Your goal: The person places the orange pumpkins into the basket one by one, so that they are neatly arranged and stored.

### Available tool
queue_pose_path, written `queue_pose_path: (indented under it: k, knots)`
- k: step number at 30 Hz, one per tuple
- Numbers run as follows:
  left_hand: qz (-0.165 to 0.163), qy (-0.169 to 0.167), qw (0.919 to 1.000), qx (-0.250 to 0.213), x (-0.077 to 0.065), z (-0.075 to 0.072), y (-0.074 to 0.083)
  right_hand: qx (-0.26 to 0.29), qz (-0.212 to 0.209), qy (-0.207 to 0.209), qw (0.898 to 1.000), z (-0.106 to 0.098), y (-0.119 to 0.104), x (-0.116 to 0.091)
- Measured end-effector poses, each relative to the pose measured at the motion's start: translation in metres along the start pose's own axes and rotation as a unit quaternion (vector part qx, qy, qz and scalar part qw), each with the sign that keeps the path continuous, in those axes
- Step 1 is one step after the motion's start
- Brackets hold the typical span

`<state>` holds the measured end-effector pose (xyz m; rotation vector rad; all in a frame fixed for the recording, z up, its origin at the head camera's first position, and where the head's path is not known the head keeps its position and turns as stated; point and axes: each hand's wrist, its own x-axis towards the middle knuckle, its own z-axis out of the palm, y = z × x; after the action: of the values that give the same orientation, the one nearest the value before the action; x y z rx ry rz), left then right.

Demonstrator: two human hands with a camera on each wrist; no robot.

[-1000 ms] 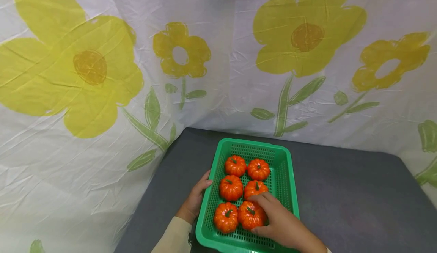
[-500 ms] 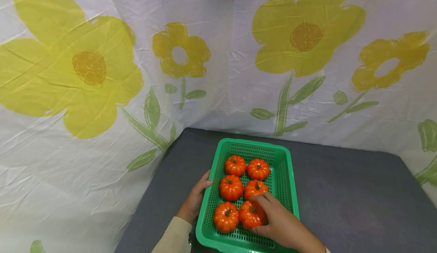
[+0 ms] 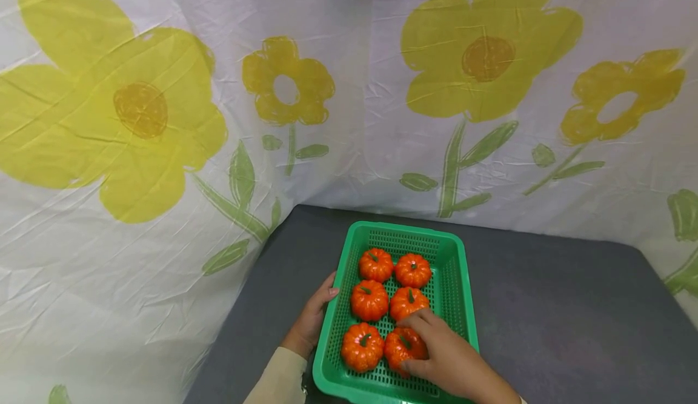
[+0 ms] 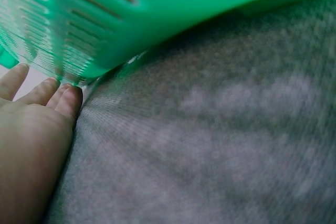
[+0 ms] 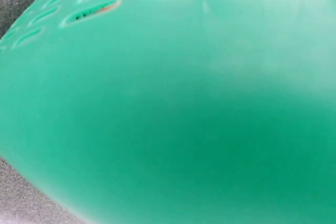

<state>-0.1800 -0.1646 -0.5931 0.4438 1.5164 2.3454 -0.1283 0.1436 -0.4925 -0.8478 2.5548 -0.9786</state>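
In the head view a green plastic basket (image 3: 463, 283) holds several small orange pumpkins in two columns. My right hand (image 3: 444, 352) reaches over its right rim and grips the near right pumpkin (image 3: 400, 346) between thumb and fingers, covering part of it. Left of that sits another pumpkin (image 3: 362, 347), and just behind is a third pumpkin (image 3: 408, 302). My left hand (image 3: 312, 316) rests against the basket's left side. In the left wrist view its fingers (image 4: 39, 93) lie fairly straight against the slotted wall. The basket wall (image 5: 173, 103) fills the right wrist view, hiding the hand.
The basket stands on a dark grey tabletop (image 3: 545, 307), which extends to its right. Two more pumpkins (image 3: 375, 264) sit at the far end and one pumpkin (image 3: 369, 300) at middle left. A white curtain with yellow flowers (image 3: 360, 119) borders the back and left.
The pumpkin in my right hand has shifted slightly right and toward me, opening a small gap from the one behind. The left hand and basket stay in place.
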Motion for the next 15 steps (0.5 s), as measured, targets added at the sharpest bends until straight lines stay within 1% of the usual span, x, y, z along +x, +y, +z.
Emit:
queue_pose_path:
  k: [3, 5, 7, 9, 11, 13, 15]
  knots:
    - [-0.002, 0.002, 1.0, 0.005, -0.002, -0.001, 0.0, 0.007, -0.014, 0.012, 1.0, 0.0, -0.002, 0.0]
    - [0.001, 0.008, 0.9999, 0.011, -0.004, -0.002, 0.001, 0.031, -0.022, 0.021, 0.999, 0.0, -0.003, -0.001]
    - [0.006, 0.013, 0.9998, 0.013, -0.006, -0.004, 0.002, 0.069, -0.033, 0.04, 0.996, 0.001, -0.004, -0.003]
    - [0.01, 0.017, 0.9997, 0.014, -0.009, -0.005, 0.003, 0.116, -0.045, 0.068, 0.99, 0.002, -0.004, -0.005]
    - [0.012, 0.022, 0.9996, 0.013, -0.011, -0.005, 0.004, 0.155, -0.06, 0.102, 0.981, 0.002, -0.003, -0.007]
    - [0.014, 0.023, 0.9996, 0.013, -0.012, -0.004, 0.006, 0.17, -0.064, 0.134, 0.974, -0.001, -0.003, -0.009]
    - [0.017, 0.027, 0.9994, 0.015, -0.012, -0.004, 0.009, 0.165, -0.063, 0.16, 0.971, -0.007, -0.001, -0.011]
